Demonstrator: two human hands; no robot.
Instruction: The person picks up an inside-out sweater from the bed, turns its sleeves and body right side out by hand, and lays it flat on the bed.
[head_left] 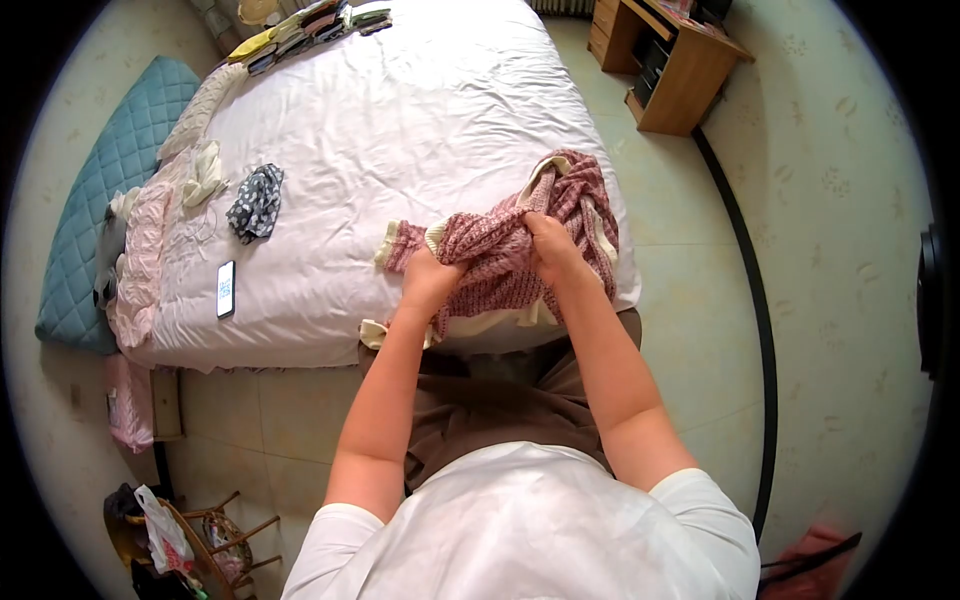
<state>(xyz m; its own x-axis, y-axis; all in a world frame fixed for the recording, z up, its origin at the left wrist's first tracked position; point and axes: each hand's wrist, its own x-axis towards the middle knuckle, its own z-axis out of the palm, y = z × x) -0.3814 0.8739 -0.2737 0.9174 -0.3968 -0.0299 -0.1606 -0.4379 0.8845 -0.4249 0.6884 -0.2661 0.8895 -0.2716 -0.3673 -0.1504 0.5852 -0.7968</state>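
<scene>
A pink knitted sweater (490, 255) with cream trim lies bunched at the near right corner of the bed, partly lifted. My left hand (432, 280) is closed on its left part, close to a cream-edged cuff (388, 245). Further right, my right hand (552, 248) grips the knit near the middle, with the fingers partly hidden in the folds. Beyond that hand, the rest of the sweater is heaped toward the bed's right edge. Cream-trimmed fabric hangs over the front edge by my legs.
On the white bedsheet (400, 130) lie a phone (226, 290), a dotted dark cloth (256, 204) and a cream garment (203, 175). Folded clothes (310, 35) are stacked at the far end. A teal quilted cushion (110, 200) lines the left; a wooden desk (675, 75) stands far right.
</scene>
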